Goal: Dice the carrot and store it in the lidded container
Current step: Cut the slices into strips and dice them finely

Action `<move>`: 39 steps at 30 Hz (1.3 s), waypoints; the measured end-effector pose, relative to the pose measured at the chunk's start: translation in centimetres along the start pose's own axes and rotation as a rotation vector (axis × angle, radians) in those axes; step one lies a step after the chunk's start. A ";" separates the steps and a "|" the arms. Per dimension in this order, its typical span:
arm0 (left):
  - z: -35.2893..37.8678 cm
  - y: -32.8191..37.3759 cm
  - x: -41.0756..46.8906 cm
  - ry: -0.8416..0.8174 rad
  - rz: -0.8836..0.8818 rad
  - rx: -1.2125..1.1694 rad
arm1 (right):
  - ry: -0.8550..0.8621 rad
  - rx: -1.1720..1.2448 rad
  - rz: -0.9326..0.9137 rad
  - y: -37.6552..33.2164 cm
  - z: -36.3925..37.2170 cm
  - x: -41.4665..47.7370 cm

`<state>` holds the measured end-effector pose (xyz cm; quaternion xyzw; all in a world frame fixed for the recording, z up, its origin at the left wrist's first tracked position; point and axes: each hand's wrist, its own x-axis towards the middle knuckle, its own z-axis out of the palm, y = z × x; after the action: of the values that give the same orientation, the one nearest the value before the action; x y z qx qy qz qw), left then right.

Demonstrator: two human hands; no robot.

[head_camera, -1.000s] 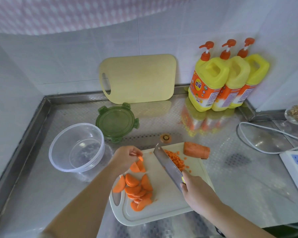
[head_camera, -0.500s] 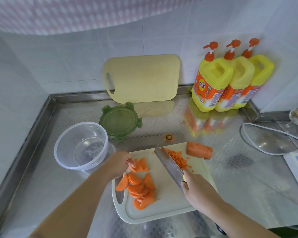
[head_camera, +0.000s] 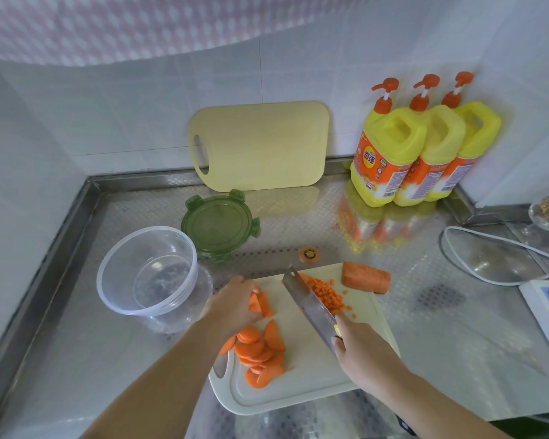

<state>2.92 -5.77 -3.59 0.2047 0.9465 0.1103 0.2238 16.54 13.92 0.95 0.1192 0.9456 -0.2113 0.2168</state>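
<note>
Head cam: carrot slices (head_camera: 261,305) in L fingers (head_camera: 247,286), knife (head_camera: 308,301) in R hand (head_camera: 362,354).

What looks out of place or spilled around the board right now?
The carrot top lies off the white cutting board, on the steel counter. A few loose dice lie beside the diced pile, on the board. The carrot chunk overhangs the board's far corner.
</note>
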 end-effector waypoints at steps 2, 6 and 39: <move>0.2 0.1 0.1 0.007 0.022 -0.019 | 0.000 0.003 0.000 -0.1 0.0 -0.1; 0.6 0.5 0.5 0.006 0.040 0.029 | 0.003 0.006 -0.001 -0.2 -0.1 -0.1; 0.2 4.3 -1.7 -0.162 0.269 0.545 | 0.057 -0.021 -0.049 0.2 1.1 1.3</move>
<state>5.84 -2.62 -1.81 0.3888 0.8846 -0.1357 0.2188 15.91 13.82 -0.59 0.0997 0.9562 -0.2033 0.1857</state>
